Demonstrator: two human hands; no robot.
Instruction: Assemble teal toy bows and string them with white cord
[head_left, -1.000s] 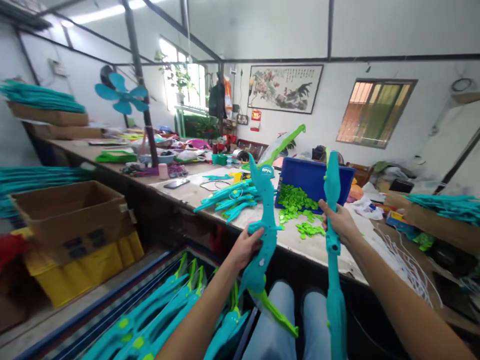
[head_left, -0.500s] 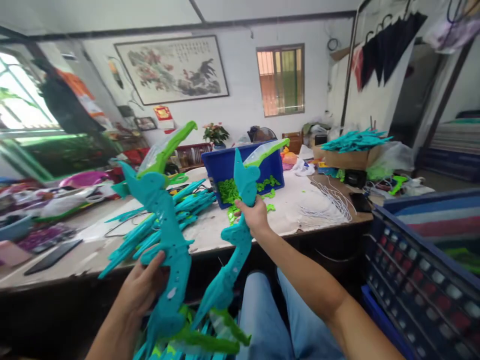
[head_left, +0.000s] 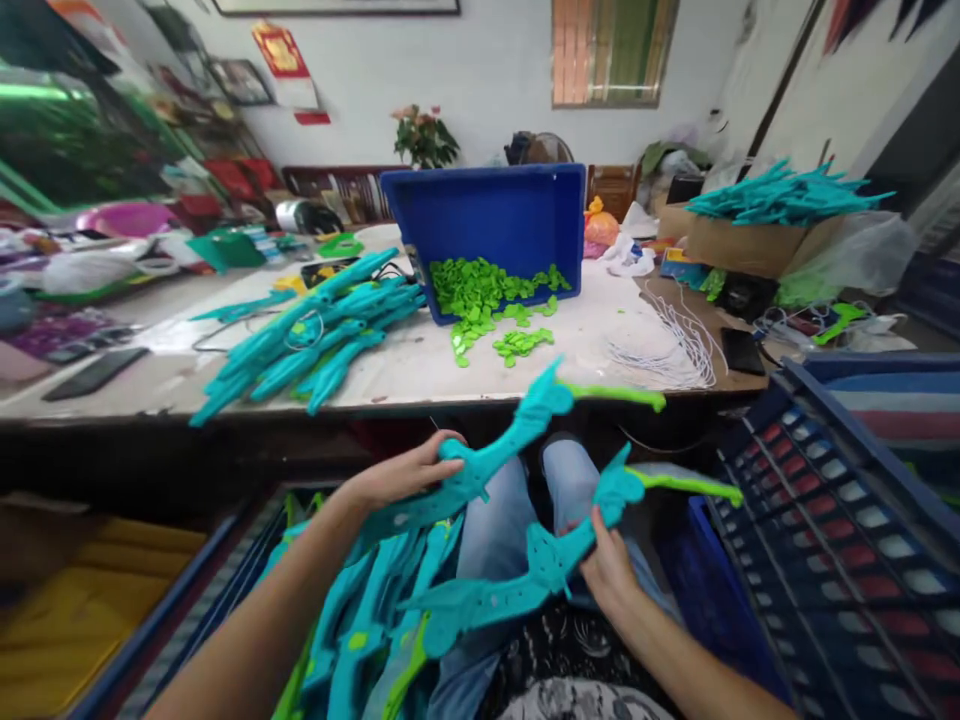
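My left hand [head_left: 411, 468] is closed around the middle of a turquoise plastic toy bow [head_left: 517, 440], whose lime-green end arm points right. A second toy bow [head_left: 517, 590] of the same kind lies across my lap area, with my right hand [head_left: 609, 568] closed on its upper part. It slants down to the left, and a green arm shows at both its ends. Beneath my left forearm, several more turquoise and green bows [head_left: 367, 610] fill a crate [head_left: 214, 590] beside my legs; part of them is hidden.
On the table [head_left: 420, 375] lie a heap of turquoise pieces [head_left: 322, 330], a tipped blue bin [head_left: 487, 215] spilling small green parts [head_left: 480, 290], white cords [head_left: 671, 345] and a phone [head_left: 94, 375]. A cardboard box [head_left: 739, 243] holds more turquoise pieces. A blue crate [head_left: 840, 540] stands at right.
Both hands have come down from above the table edge, bringing the two toy bows with them. The bows have turned from near upright to slanting rightward. The head view tilts further down.
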